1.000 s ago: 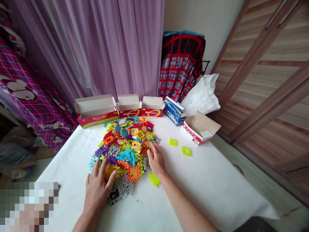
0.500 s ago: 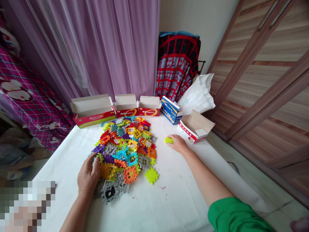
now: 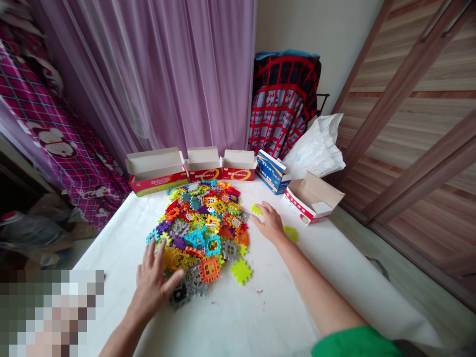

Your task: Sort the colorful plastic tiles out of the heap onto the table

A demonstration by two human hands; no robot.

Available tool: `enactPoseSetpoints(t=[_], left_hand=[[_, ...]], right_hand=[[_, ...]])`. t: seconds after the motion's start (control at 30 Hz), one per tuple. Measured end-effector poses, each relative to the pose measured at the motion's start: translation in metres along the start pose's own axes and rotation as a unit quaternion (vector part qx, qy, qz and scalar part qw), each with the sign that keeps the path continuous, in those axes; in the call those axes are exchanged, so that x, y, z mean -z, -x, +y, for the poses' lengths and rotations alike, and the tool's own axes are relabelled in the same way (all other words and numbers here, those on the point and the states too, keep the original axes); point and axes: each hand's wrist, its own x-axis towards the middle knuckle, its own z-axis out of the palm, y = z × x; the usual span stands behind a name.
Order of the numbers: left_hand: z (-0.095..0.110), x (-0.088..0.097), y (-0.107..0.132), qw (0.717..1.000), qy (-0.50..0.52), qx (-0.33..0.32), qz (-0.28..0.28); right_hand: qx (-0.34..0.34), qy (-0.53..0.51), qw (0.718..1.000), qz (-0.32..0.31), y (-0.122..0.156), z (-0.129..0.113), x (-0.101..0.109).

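Note:
My left hand (image 3: 153,278) is open at the near left edge of a pile of plastic interlocking building tiles (image 3: 203,233). Its fingers and thumb are spread, with the fingertips by a yellow-green piece and nothing gripped. To the right of the pile, my right hand (image 3: 268,223) is low over the table, fingers apart. A small lime-green tile (image 3: 256,209) shows right at its fingertips; whether they touch it is unclear. Another lime-green tile (image 3: 291,233) lies right of my right wrist. One flat lime-green tile (image 3: 241,271) sits at the pile's near right edge.
Along the table's far edge stand three red open boxes, the largest box (image 3: 158,186) at left, then a blue box (image 3: 273,171). A white-and-red open box (image 3: 310,201) is at right, before a white plastic bag (image 3: 316,148). White cloth (image 3: 238,322) covers the table.
My left hand has come off the pile and spread its fingers. My right hand has moved slightly left and its fingers have opened out. A lime-green tile now shows right of my wrist.

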Motion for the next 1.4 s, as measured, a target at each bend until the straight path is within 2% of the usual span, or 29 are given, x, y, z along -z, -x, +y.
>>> enactPoseSetpoints(t=[0.1, 0.13, 0.2, 0.27, 0.47, 0.83, 0.9, 0.97, 1.07, 1.13, 1.23, 1.3, 1.4], left_hand=[[0.005, -0.013, 0.036, 0.990, -0.072, -0.111, -0.044], [0.009, -0.017, 0.041, 0.986, -0.089, -0.126, -0.055], [0.016, -0.022, 0.039, 0.982, -0.115, -0.129, -0.071], [0.024, -0.022, 0.025, 0.981, -0.130, -0.120, -0.082], [0.032, -0.018, -0.024, 0.979, -0.160, -0.080, -0.098], [0.027, -0.031, -0.077, 0.976, -0.186, -0.055, -0.096], [0.030, -0.032, -0.080, 0.976, -0.188, -0.049, -0.095], [0.030, -0.032, -0.077, 0.978, -0.187, -0.043, -0.084], [0.026, -0.030, -0.062, 0.982, -0.176, -0.044, -0.055], [0.021, -0.028, -0.047, 0.985, -0.161, -0.062, -0.029], [0.018, -0.027, -0.030, 0.983, -0.140, -0.114, 0.006], [0.023, -0.029, -0.025, 0.977, -0.134, -0.165, 0.006], [0.039, -0.035, -0.029, 0.963, -0.136, -0.230, -0.024]], right_hand=[[0.177, -0.066, 0.979, -0.070, 0.065, -0.023, -0.008], [0.209, -0.061, 0.971, -0.097, 0.082, -0.031, -0.012], [0.219, -0.040, 0.966, -0.134, 0.098, -0.048, -0.020], [0.203, -0.019, 0.966, -0.159, 0.091, -0.063, -0.026], [0.172, 0.026, 0.965, -0.196, 0.029, -0.086, -0.038], [0.152, 0.012, 0.983, -0.105, -0.023, -0.085, -0.074], [0.150, -0.008, 0.985, -0.083, -0.023, -0.082, -0.076], [0.155, -0.047, 0.986, -0.034, -0.016, -0.074, -0.075], [0.144, -0.131, 0.979, 0.059, 0.003, -0.052, -0.069], [0.104, -0.176, 0.975, 0.091, 0.018, -0.038, -0.060], [0.065, -0.200, 0.975, 0.068, 0.037, -0.027, -0.047], [0.091, -0.199, 0.975, 0.039, 0.044, -0.031, -0.040], [0.135, -0.174, 0.975, 0.000, 0.048, -0.043, -0.035]])
